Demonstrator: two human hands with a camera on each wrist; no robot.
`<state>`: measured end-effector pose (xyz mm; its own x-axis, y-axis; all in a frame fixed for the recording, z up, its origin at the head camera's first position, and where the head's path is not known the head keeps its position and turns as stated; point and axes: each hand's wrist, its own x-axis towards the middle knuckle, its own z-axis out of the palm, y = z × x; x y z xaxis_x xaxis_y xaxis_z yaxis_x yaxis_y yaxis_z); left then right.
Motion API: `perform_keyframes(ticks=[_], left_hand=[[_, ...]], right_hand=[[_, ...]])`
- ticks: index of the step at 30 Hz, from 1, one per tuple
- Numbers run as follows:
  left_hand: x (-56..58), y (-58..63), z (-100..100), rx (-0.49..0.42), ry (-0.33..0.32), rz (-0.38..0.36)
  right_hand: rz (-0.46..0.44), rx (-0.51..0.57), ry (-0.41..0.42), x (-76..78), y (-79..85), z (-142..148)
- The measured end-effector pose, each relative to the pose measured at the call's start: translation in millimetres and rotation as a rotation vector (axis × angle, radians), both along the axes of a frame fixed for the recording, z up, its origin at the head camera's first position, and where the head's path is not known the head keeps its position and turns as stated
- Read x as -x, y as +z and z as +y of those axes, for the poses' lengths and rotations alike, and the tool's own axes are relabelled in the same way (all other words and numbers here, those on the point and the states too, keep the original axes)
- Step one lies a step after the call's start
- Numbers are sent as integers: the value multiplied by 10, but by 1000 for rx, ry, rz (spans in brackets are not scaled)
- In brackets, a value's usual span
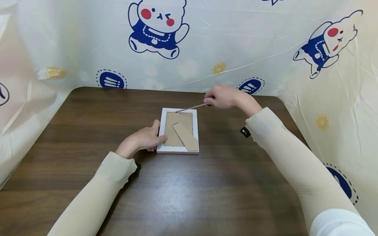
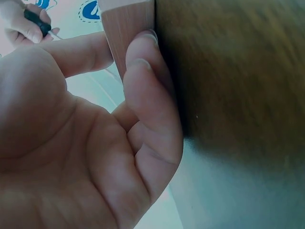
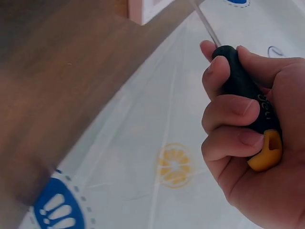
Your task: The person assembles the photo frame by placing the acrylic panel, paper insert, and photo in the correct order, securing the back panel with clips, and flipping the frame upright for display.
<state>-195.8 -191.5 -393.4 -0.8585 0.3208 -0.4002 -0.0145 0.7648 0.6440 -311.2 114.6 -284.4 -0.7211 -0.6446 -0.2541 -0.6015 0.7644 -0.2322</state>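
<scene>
A white picture frame [image 1: 177,149] lies face down on the table, its brown backing board [image 1: 171,134] and slanted stand leg [image 1: 186,137] showing. My left hand [image 1: 146,137] grips the frame's left side, thumb over the top face and fingers along the outer edge. In the left wrist view the fingers curl against the frame's side [image 2: 125,28]. My right hand [image 1: 222,97] holds a screwdriver [image 3: 245,90] with a dark handle and yellow end. Its thin shaft [image 1: 192,107] reaches left over the frame, the tip right at the backing's top edge.
The dark wooden table [image 1: 177,186] carries the frame near its far side. A printed plastic sheet [image 1: 200,39] with cartoon figures and fruit slices hangs behind the table and along both sides.
</scene>
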Motion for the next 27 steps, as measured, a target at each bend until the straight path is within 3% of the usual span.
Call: perform_keyframes(ticks=[6,12,20,22,27], left_hand=[[-17,6,-13,-6,-3,5],[-6,17,-13,-4,-13,10],[-13,18,-21,-5,-14,7],[-15,17,-23,-4,-14,8],[-19,17,-19,-10,-9,11]], right_hand=[[111,-103,65,-99,143,-241],[226,-173,94,-284,156,-389],[314,-178,35,-566,74,-517],[314,-176,7,-637,39,-547],[188,-127,-77,-754,-22,-582]])
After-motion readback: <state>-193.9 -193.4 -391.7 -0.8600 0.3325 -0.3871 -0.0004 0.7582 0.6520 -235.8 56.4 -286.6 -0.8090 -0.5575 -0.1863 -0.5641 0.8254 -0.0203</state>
